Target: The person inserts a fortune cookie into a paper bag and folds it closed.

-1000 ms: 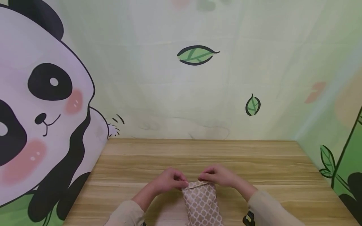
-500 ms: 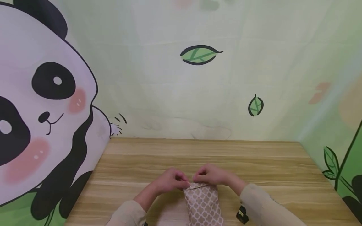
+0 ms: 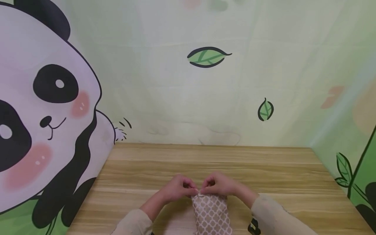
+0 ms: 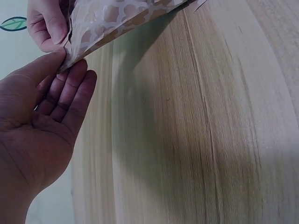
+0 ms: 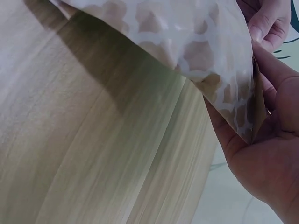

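Note:
A paper bag (image 3: 212, 213) with a tan-and-white quatrefoil print stands near the table's front, its lower end cut off in the head view. My left hand (image 3: 180, 188) pinches the top left corner between thumb and fingers; the left wrist view shows that corner of the bag (image 4: 77, 51) in its grip. Close beside it, my right hand (image 3: 218, 184) pinches the folded top edge near the middle. In the right wrist view, the bag's other corner (image 5: 240, 105) lies against the palm of the right hand (image 5: 268, 158). The bag's contents are hidden.
The wood-grain table (image 3: 164, 163) stretches back to a pale green backdrop (image 3: 164, 81) printed with leaves. A large printed panda (image 3: 55, 114) covers the left side. Both forearms wear beige sleeves (image 3: 279, 212), with a black device (image 3: 254, 226) below the right one.
My right hand has slid left along the bag's top edge, from the right corner toward the left hand, and now covers much of the fold. The left hand keeps its corner.

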